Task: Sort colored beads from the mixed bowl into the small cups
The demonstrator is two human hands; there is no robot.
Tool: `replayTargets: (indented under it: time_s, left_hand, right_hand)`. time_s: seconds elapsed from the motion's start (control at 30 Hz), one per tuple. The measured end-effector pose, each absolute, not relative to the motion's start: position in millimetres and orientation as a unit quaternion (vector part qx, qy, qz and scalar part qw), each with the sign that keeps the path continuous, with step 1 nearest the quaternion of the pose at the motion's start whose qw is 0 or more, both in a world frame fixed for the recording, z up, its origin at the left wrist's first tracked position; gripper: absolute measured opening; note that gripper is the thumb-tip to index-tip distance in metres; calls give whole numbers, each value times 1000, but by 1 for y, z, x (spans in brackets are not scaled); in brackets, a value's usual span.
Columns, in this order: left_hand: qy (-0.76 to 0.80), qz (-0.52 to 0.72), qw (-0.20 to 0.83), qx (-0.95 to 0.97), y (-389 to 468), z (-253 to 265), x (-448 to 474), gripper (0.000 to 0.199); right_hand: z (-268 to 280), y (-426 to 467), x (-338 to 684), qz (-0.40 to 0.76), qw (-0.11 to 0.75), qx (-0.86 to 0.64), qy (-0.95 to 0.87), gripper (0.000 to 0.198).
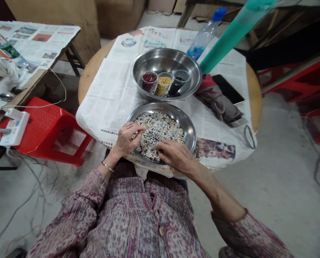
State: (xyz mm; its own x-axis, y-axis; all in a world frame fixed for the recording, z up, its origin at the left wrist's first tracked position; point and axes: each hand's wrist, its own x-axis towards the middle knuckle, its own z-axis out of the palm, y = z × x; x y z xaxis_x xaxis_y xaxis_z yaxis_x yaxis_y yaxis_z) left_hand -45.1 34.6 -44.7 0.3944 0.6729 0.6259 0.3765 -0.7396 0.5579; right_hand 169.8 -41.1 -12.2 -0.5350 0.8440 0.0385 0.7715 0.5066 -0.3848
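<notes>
A shallow steel plate (pixel 191 130) holds a spread of mixed white, black, red and yellow grains and beans (pixel 162 127). My left hand (pixel 128 139) is over its left rim, thumb and fingers drawn together in a pinch. Lower right, my right hand (pixel 175 153) reaches in over the near rim with curled fingertips down at the grains. Whatever either pinch holds is too small to make out. Behind the plate, a deep steel basin (pixel 170 54) contains a cup of red beans (pixel 149 79), a cup of yellow beans (pixel 164 83) and a cup of black beans (pixel 179 81).
Newspaper (pixel 103 96) covers the round table. Right of the basin are a blue-capped bottle (pixel 204 37), a green tube (pixel 235 34), a dark cloth (pixel 219 102) and a black phone (pixel 228 89). A red stool (pixel 51 127) with a power strip (pixel 17 127) stands left.
</notes>
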Motion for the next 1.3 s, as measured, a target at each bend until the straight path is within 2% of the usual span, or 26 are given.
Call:
replayTargets:
  time_s: [0.53, 0.83, 1.03, 1.17, 1.3]
  left_hand:
    - [322, 456, 175, 811, 34, -44, -48, 13]
    - [309, 465, 177, 810, 34, -45, -50, 14]
    - [309, 468, 178, 808, 34, -46, -51, 13]
    - [305, 476, 177, 805, 34, -46, -51, 15]
    - [311, 468, 180, 807, 33, -46, -50, 13]
  right_hand:
    - [2, -25, 168, 214, 332, -551, -735, 18]
    - [57, 94, 176, 110, 430, -625, -642, 21]
    - [55, 134, 187, 108, 419, -656, -618, 27]
    - [33, 86, 187, 108, 420, -640, -634, 28]
    - [5, 24, 186, 141, 360, -623, -680, 26]
